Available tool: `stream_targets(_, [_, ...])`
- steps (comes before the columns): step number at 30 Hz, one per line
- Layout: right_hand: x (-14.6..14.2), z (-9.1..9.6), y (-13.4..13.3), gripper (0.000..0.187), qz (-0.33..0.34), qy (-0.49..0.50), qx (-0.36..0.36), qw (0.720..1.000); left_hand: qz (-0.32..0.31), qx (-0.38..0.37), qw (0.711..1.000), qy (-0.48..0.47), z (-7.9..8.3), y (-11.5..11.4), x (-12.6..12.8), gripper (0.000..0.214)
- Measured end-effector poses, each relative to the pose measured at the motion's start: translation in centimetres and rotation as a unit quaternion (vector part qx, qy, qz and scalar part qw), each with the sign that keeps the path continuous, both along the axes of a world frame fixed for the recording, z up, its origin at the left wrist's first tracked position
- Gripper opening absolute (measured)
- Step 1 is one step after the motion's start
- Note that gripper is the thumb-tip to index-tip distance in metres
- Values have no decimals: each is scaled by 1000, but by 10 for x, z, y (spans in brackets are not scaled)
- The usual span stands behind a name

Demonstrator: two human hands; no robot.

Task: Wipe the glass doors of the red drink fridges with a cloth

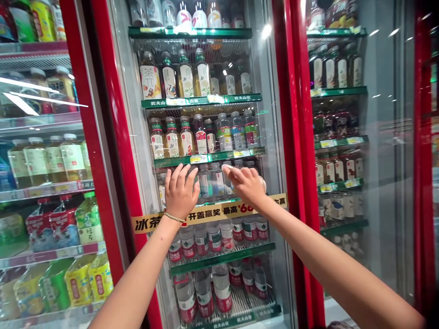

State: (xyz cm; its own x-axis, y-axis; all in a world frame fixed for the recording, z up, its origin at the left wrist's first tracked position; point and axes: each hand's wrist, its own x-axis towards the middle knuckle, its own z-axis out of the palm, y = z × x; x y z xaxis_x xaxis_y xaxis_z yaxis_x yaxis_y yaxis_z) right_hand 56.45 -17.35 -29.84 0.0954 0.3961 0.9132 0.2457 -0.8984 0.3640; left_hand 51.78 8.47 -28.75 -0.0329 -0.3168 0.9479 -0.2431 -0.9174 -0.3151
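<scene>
My left hand (180, 189) lies flat against the glass door (267, 137) of a drinks cooler, fingers pointing up and slightly apart, holding nothing. A thin band circles its wrist. My right hand (245, 183) rests on the same glass just to the right, fingers stretched out towards the left; I see nothing in it. Both hands are level with a shelf of clear water bottles (211, 180), just above a yellow banner sticker (206, 214) that runs across the door. The bottles are behind the glass.
Red door frames (295, 160) stand on either side of this door. Tea bottles (178, 80) fill the upper shelves and red-labelled water bottles (202, 240) the lower ones. The cooler on the left holds yellow-green drinks (55, 160); another cooler (338, 114) stands at the right.
</scene>
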Motion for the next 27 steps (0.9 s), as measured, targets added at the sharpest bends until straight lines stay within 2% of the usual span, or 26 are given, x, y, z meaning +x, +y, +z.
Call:
stream_targets(3, [0, 7, 6, 63, -16, -26, 78, 996, 12, 4, 1000, -7, -3, 6, 1, 48])
stream_targets(4, [0, 9, 8, 63, -11, -25, 70, 997, 14, 5, 1000, -6, -4, 7, 1, 49])
stream_targets(7, [-3, 12, 15, 63, 22, -4, -48, 999, 20, 9, 1000, -5, -8, 10, 4, 51])
stream_targets(8, [-4, 12, 17, 63, 21, -6, -53, 998, 21, 12, 1000, -6, -9, 11, 5, 52])
stream_targets(11, [-5, 12, 23, 62, 1, -29, 47, 998, 25, 19, 999, -11, -12, 11, 7, 54])
stream_targets(12, [-4, 11, 25, 62, 5, -33, 54, 998, 26, 18, 999, -10, -12, 11, 8, 54])
stream_targets(15, [-3, 7, 32, 66, 48, -21, -56, 997, 22, 12, 1000, -4, -13, 11, 8, 54])
stream_targets(16, [-3, 7, 33, 66, 51, -16, -72, 996, 18, 11, 1000, -1, -13, 11, 8, 54])
stream_targets(20, [-5, 9, 37, 65, 15, -21, 38, 999, 13, 12, 1000, 0, -12, 11, 6, 54])
stream_targets(21, [-6, 11, 37, 66, 15, -22, 31, 999, 15, 15, 1000, -4, -12, 11, 6, 52])
stream_targets(24, [-7, 14, 37, 69, 25, -26, -53, 998, 20, 17, 1000, -12, -12, 12, 5, 49])
stream_targets(25, [-8, 14, 37, 69, 22, -35, -45, 998, 18, 16, 1000, -13, -12, 12, 5, 49])
stream_targets(27, [-8, 14, 38, 68, 14, -59, 27, 998, 15, 13, 1000, -13, -12, 12, 6, 49])
